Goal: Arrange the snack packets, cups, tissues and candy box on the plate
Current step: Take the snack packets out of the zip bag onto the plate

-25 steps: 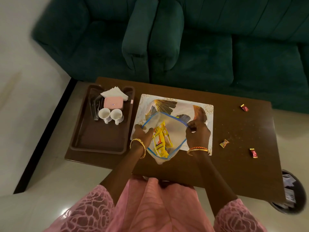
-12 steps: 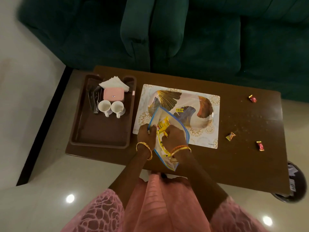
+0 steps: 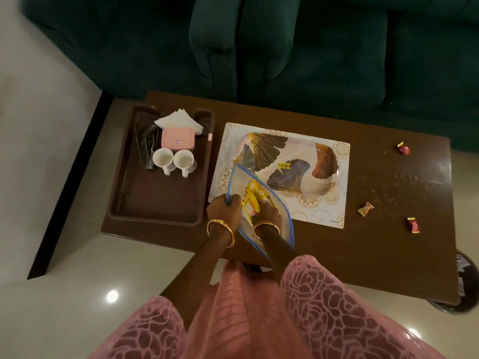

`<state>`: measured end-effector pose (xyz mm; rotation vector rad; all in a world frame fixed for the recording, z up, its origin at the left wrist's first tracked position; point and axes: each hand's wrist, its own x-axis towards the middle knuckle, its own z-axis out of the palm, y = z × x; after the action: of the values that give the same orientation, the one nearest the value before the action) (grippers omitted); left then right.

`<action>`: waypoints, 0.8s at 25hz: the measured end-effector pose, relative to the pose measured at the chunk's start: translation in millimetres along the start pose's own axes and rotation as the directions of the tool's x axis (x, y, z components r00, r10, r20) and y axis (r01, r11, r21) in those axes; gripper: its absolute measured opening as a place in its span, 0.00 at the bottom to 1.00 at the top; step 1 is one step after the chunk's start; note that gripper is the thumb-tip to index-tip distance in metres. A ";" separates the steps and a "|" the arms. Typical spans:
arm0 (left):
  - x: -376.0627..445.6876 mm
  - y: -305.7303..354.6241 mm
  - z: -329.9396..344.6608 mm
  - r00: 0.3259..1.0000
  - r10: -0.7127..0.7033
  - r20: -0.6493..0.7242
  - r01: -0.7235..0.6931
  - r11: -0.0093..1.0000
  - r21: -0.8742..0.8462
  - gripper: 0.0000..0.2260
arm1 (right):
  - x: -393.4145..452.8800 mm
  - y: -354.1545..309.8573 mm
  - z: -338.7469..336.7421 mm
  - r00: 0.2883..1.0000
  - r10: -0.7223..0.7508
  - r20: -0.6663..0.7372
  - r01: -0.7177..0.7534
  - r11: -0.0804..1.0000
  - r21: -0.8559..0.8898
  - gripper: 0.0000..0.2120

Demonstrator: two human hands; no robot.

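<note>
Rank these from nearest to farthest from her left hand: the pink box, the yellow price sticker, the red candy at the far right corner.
From the left hand:
1. Yellow price sticker, on the plate, right.
2. Pink box, in the brown tray, left.
3. Red candy, far right corner.

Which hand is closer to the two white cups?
Left. The left hand grips the bag's rim just right of the brown tray holding the cups; the right hand, inside the bag, lies farther right.

Two cups (image 3: 173,159) (white), three candies (image 3: 365,209)
</note>
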<state>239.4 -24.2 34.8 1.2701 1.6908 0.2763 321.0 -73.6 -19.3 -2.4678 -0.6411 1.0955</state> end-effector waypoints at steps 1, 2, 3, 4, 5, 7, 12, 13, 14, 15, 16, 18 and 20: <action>0.0 -0.2 -1.8 1.000 -0.022 -0.006 0.021 1.000 -0.013 0.14 | -1.1 -2.7 -0.2 0.999 -0.021 0.024 0.024 0.996 -0.091 0.18; 0.7 -0.4 -3.7 0.999 -0.039 -0.010 0.038 0.999 -0.031 0.13 | -3.5 -6.7 -1.3 0.998 -0.032 0.048 0.041 0.979 -0.200 0.18; 0.9 0.6 -6.1 0.998 -0.055 -0.012 0.054 0.997 -0.048 0.12 | -8.6 -11.7 -3.9 0.998 -0.033 0.056 0.048 0.958 -0.284 0.18; 0.9 2.4 -8.9 0.997 -0.071 -0.009 0.070 0.996 -0.059 0.12 | -15.3 -17.0 -8.0 0.998 -0.046 0.043 0.057 0.947 -0.315 0.17; 0.9 4.9 -12.5 0.996 -0.087 0.003 0.087 0.994 -0.069 0.12 | -23.7 -22.9 -13.9 0.997 -0.075 0.017 0.077 0.948 -0.310 0.16; 1.9 10.5 -22.2 0.992 -0.124 0.039 0.127 0.986 -0.111 0.11 | -41.7 -32.8 -31.0 0.983 -0.183 -0.032 0.166 0.945 -0.281 0.15; 14.9 17.1 -45.6 0.983 -0.180 0.046 0.186 0.952 -0.241 0.13 | -71.9 -37.4 -103.8 0.943 -0.330 -0.037 0.332 0.942 0.047 0.08; 15.3 20.1 -49.1 0.979 -0.191 0.065 0.201 0.944 -0.261 0.16 | -73.5 -36.4 -119.9 0.944 -0.327 -0.055 0.331 0.930 0.159 0.08; 15.7 22.3 -51.4 0.977 -0.199 0.078 0.214 0.936 -0.279 0.18 | -72.6 -33.7 -132.8 0.944 -0.322 -0.069 0.328 0.905 0.272 0.08; 16.2 24.7 -52.5 0.976 -0.200 0.090 0.218 0.926 -0.307 0.19 | -71.2 -31.5 -143.9 0.943 -0.325 -0.077 0.330 0.869 0.369 0.08; 16.9 27.2 -53.8 0.977 -0.190 0.094 0.211 0.920 -0.329 0.18 | -66.3 -26.7 -152.2 0.938 -0.337 -0.085 0.338 0.830 0.443 0.08; 16.6 35.2 -56.5 0.984 -0.159 0.079 0.177 0.926 -0.334 0.17 | -53.0 -16.0 -163.1 0.936 -0.334 -0.113 0.341 0.779 0.527 0.09; 17.1 41.7 -57.5 0.985 -0.147 0.089 0.168 0.934 -0.316 0.16 | -36.4 -4.6 -169.0 0.955 -0.258 -0.147 0.292 0.729 0.619 0.11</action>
<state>219.8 27.9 82.1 0.8879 1.6054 0.3943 426.9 -113.5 111.5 -1.7394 -0.4901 0.9276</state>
